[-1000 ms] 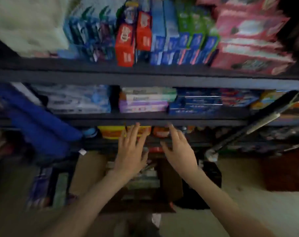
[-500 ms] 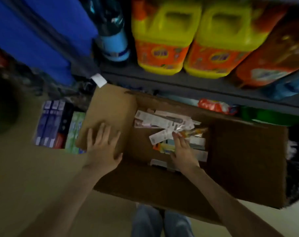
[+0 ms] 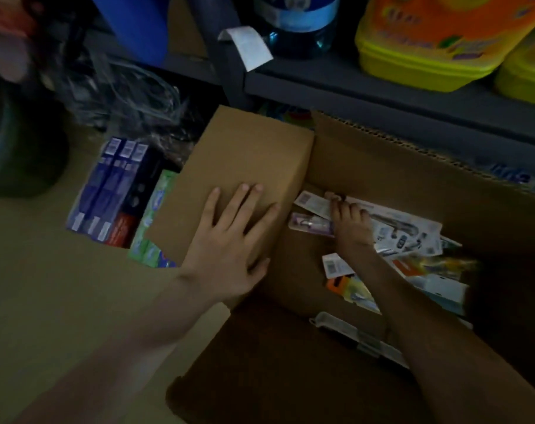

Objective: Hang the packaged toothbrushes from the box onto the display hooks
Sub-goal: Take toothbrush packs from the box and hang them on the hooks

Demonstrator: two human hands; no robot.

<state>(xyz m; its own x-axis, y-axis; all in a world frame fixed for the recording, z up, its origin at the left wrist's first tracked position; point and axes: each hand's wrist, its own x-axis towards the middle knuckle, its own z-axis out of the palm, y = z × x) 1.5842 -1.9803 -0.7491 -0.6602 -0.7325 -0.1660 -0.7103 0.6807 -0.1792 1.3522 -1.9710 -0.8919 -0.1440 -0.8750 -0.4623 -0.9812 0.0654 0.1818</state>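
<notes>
An open cardboard box [image 3: 382, 154] stands on the floor below a shelf. Several packaged toothbrushes [image 3: 407, 237] lie loose in it, among them a purple one [image 3: 309, 223] at the left. My left hand [image 3: 229, 246] presses flat, fingers spread, on the box's folded-out left flap [image 3: 244, 148]. My right hand [image 3: 350, 228] reaches into the box, its fingertips on the packages right beside the purple one. Whether it grips a package is hidden by the hand itself. No display hooks are in view.
Blue toothpaste cartons [image 3: 113, 194] and green packs [image 3: 151, 221] lie on the floor left of the flap. A dark shelf board [image 3: 382, 93] carries yellow detergent jugs [image 3: 437, 41] and a blue bottle [image 3: 293, 26]. A dark round object [image 3: 15, 154] sits at far left.
My view dropped from the upper shelves down to the box. My left hand settled on the flap and slid right, and my right hand went into the box and reached farther left over the packages.
</notes>
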